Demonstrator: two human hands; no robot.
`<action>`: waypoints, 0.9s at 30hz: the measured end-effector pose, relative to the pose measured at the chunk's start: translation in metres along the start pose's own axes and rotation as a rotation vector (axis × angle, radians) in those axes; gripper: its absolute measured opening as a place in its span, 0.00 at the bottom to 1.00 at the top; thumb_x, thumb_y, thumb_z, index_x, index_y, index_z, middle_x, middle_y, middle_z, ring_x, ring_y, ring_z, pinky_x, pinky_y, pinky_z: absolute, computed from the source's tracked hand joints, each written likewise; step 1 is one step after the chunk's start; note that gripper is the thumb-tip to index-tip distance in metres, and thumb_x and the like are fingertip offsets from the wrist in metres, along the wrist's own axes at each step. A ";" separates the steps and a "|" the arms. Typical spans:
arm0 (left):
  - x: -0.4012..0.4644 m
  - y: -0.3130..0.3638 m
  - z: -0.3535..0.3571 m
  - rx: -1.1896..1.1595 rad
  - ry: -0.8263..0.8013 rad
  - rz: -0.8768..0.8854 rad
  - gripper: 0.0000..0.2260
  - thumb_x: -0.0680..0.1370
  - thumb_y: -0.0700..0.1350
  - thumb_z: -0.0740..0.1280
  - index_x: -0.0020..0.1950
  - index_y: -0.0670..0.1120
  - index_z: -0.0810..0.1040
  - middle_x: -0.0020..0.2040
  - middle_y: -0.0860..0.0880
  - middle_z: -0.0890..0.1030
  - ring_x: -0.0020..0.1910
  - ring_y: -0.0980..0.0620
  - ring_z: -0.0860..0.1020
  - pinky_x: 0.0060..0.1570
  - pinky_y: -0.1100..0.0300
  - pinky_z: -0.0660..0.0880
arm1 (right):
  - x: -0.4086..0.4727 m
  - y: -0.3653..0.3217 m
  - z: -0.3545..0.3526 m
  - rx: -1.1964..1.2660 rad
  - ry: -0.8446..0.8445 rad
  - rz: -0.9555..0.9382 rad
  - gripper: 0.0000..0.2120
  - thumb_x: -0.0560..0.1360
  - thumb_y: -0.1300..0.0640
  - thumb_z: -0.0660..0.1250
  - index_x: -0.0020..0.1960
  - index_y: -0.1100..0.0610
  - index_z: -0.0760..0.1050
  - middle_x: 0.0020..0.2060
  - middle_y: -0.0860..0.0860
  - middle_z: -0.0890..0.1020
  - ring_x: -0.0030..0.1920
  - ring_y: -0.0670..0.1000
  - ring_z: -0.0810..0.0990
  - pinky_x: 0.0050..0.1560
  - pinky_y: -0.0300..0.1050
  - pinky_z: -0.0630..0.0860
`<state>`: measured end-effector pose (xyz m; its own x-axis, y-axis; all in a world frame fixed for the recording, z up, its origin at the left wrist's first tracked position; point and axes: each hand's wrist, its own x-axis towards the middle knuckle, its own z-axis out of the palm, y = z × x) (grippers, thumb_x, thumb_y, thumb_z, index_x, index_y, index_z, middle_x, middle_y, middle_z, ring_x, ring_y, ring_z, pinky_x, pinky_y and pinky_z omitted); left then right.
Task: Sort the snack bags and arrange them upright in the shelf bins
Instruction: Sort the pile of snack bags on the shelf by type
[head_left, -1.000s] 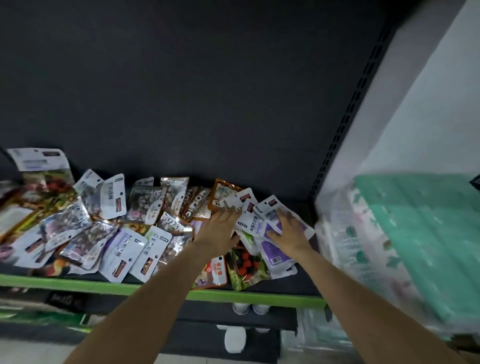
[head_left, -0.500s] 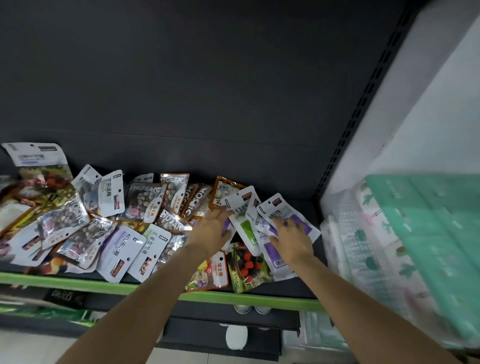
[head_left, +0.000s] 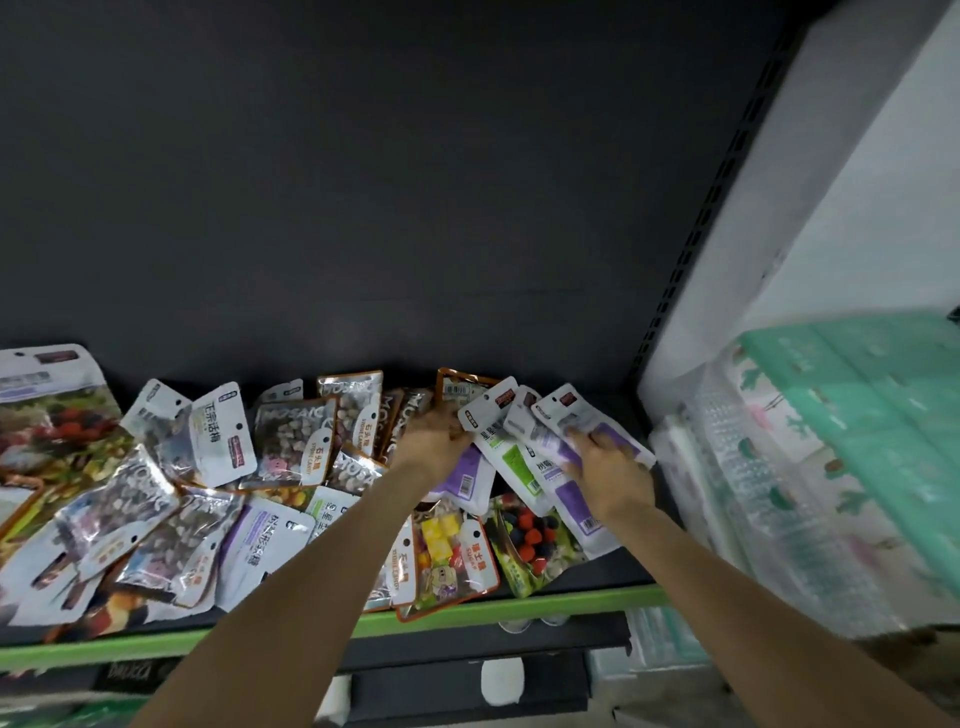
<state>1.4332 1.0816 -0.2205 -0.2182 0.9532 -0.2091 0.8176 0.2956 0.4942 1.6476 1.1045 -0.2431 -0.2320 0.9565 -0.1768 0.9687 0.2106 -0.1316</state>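
Observation:
Several snack bags lie jumbled flat on a dark shelf with a green front edge (head_left: 519, 610). At the right end, white bags with purple panels (head_left: 576, 499) and one with a green panel (head_left: 511, 457) fan out toward the back. My left hand (head_left: 434, 441) grips the top edge of the green-panel bag. My right hand (head_left: 605, 467) holds the rightmost purple-panel bag (head_left: 587, 421), fingers curled on its face. A berry-print bag (head_left: 530, 540) and a cube-candy bag (head_left: 441, 551) lie in front of both hands.
Silvery "Mosaic" stone-candy bags (head_left: 296, 436) and white plum bags (head_left: 221, 441) cover the shelf's middle and left. A large fruit-print bag (head_left: 52, 415) leans at far left. Clear-wrapped green and white packs (head_left: 831, 467) stand right of the shelf upright (head_left: 696, 249).
Both hands have shifted slightly toward the shelf's back right, and the white purple and green bags between them have fanned out more. The camera tilted.

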 end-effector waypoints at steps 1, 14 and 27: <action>0.003 0.005 0.000 -0.018 -0.006 -0.030 0.20 0.79 0.51 0.64 0.69 0.47 0.69 0.67 0.45 0.72 0.65 0.45 0.71 0.62 0.54 0.70 | -0.003 -0.002 0.005 0.031 -0.049 -0.034 0.25 0.81 0.48 0.55 0.76 0.47 0.54 0.72 0.53 0.62 0.70 0.57 0.63 0.61 0.55 0.72; 0.003 -0.004 -0.008 -0.544 0.136 -0.074 0.04 0.80 0.39 0.60 0.48 0.47 0.69 0.54 0.38 0.79 0.50 0.39 0.80 0.49 0.46 0.79 | 0.004 0.003 0.014 -0.020 -0.293 -0.083 0.29 0.81 0.41 0.49 0.78 0.46 0.43 0.77 0.49 0.41 0.77 0.51 0.42 0.75 0.56 0.50; -0.026 0.071 0.042 0.161 0.024 0.640 0.16 0.81 0.45 0.58 0.69 0.51 0.69 0.60 0.48 0.79 0.51 0.48 0.80 0.49 0.53 0.77 | -0.017 0.022 -0.023 0.925 0.490 0.324 0.16 0.78 0.69 0.53 0.66 0.65 0.66 0.60 0.60 0.74 0.59 0.57 0.73 0.59 0.47 0.70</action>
<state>1.5194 1.0753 -0.2155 0.3273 0.9392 0.1039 0.8588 -0.3416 0.3818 1.6754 1.0978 -0.2204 0.2804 0.9588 0.0448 0.4889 -0.1025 -0.8663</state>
